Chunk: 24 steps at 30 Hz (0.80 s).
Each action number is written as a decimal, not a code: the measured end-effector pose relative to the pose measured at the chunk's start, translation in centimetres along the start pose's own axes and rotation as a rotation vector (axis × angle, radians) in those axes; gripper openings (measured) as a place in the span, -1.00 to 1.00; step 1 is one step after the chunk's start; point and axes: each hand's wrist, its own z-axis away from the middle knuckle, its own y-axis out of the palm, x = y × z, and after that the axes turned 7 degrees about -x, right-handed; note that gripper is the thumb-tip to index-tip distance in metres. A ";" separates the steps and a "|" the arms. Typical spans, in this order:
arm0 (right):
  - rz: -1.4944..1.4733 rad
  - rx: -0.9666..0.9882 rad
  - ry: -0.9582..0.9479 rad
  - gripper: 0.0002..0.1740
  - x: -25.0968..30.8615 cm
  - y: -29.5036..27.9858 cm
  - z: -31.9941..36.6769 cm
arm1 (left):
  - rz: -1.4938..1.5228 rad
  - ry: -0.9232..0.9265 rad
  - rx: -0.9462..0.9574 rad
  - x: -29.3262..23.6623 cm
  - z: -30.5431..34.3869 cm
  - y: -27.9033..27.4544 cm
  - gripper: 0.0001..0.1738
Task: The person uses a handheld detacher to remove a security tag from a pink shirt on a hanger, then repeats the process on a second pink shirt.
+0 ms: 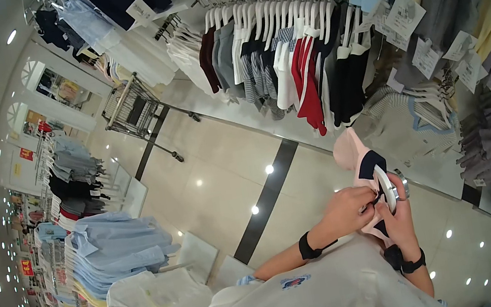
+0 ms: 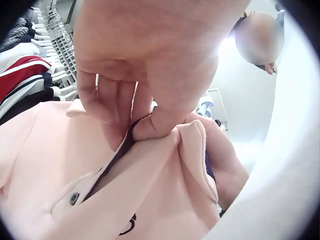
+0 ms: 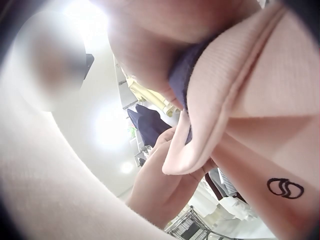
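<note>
A pink polo shirt (image 1: 351,153) with a navy inner neckband hangs in front of the person's body. At its neck sits a white hanger (image 1: 386,187), and the right hand (image 1: 401,222) grips it there with the fingers behind. My left hand (image 1: 349,210) pinches the shirt's neck opening. In the left wrist view, the thumb and fingers of the left hand (image 2: 150,70) hold the navy-trimmed placket edge, above a dark button (image 2: 74,198). In the right wrist view, the folded collar (image 3: 215,85) partly hides the right hand, and a dark logo (image 3: 285,188) shows on the chest.
A rack of clothes on white hangers (image 1: 277,26) stands ahead, with tagged garments (image 1: 407,15) to the right. Light blue shirts (image 1: 112,245) and white shirts (image 1: 154,306) hang at the left. A shopping cart (image 1: 136,110) stands on the tiled floor (image 1: 210,172).
</note>
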 end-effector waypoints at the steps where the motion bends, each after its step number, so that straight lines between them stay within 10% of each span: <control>1: -0.007 0.008 0.048 -0.28 0.2 0.0 0.1 | 0.004 0.006 0.007 0.1 0.0 0.0 -0.86; 24: 0.000 -0.272 -0.069 -0.34 -1.8 -8.6 2.9 | 0.076 0.181 0.133 -4.6 -3.7 7.5 -0.85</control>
